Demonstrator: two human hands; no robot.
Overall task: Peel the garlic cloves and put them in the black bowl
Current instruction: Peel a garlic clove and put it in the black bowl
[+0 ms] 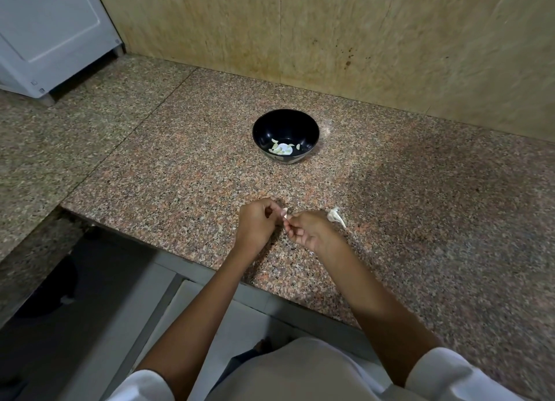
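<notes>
Pinching a small pale garlic clove (284, 213) between them, the left hand (255, 225) and the right hand (310, 231) meet low over the near part of the speckled pinkish-brown granite countertop (420, 205). Only a sliver of the clove shows past the fingertips, so how much skin it carries cannot be told. The left hand's fingers are curled inward around its end of the clove; the right hand's thumb and forefinger nip the other end, with its remaining fingers bent underneath. Both hands are slightly blurred, and whether they touch the stone is unclear. Just beside the right hand, on the far right side, lies a whitish papery garlic scrap with a thin stalk (335, 216), partly cut off by the knuckles. Well beyond the hands stands the round glossy black bowl (310, 130), upright, with several peeled cloves (282, 149) gathered at its bottom; their count is hard to make out. Behind it rises a beige veined stone wall (360, 40), and a white panelled appliance (51, 31) is cropped at the upper left. White sleeves (450, 376) are cut by the lower edge.
</notes>
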